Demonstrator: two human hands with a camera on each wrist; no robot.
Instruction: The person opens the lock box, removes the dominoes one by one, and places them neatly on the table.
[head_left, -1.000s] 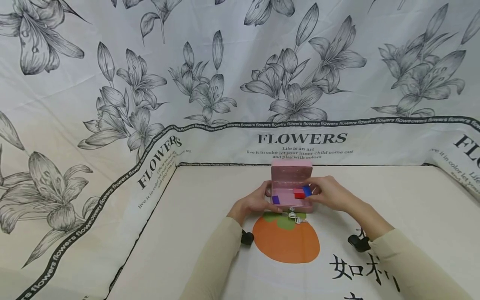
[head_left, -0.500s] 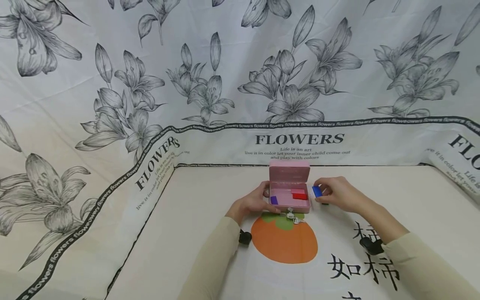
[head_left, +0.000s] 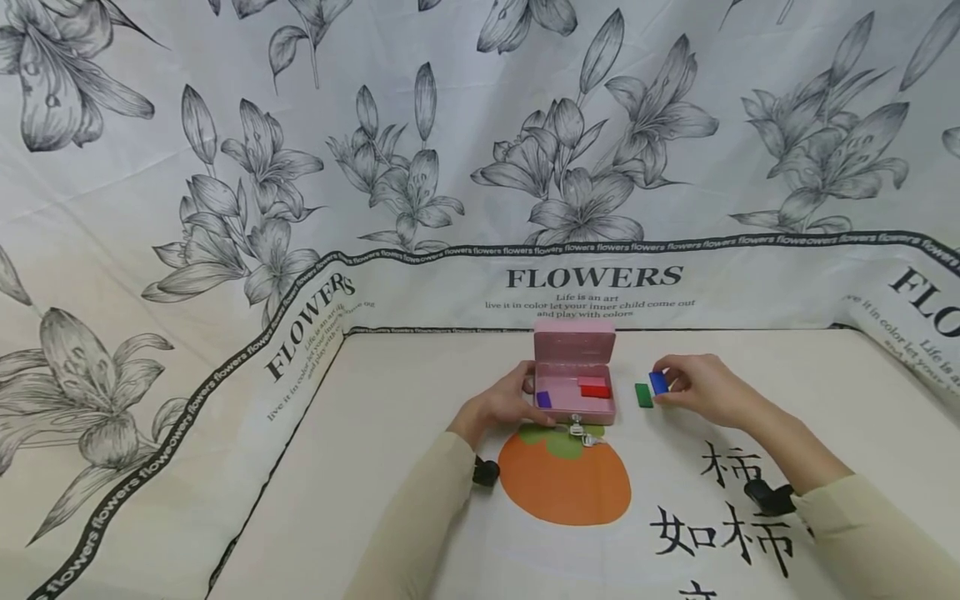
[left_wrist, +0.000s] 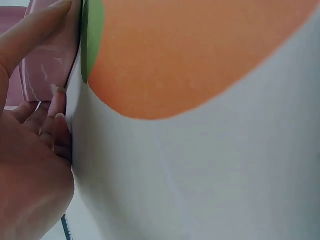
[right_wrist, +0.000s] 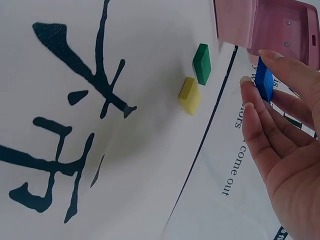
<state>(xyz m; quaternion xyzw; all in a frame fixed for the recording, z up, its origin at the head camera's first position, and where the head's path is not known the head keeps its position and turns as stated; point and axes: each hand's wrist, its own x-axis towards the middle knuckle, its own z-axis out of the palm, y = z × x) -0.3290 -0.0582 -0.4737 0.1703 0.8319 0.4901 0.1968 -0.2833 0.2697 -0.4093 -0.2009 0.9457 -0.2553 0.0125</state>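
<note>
A pink box (head_left: 574, 415) stands with its lid raised, holding a purple block (head_left: 543, 400) at its left and red blocks (head_left: 595, 390) at its right. My left hand (head_left: 507, 400) grips the box's left side, thumb at the front; the left wrist view shows the fingers against its wall. To the right of the box, my right hand (head_left: 705, 390) pinches a blue block (head_left: 658, 383) between thumb and fingertips, above the table. A green block (head_left: 643, 395) lies between the box and that hand. The right wrist view also shows a yellow block (right_wrist: 190, 96) beside the green one.
A small lock with keys (head_left: 582, 433) hangs at the box's front. The white tablecloth (head_left: 405, 400) bears an orange persimmon print (head_left: 564, 479) and black characters. Behind the box rises a flower-printed cloth (head_left: 420, 292).
My right hand has carried the blue block out of the box and to the right, bringing the green block into view. The left hand keeps its grip on the box.
</note>
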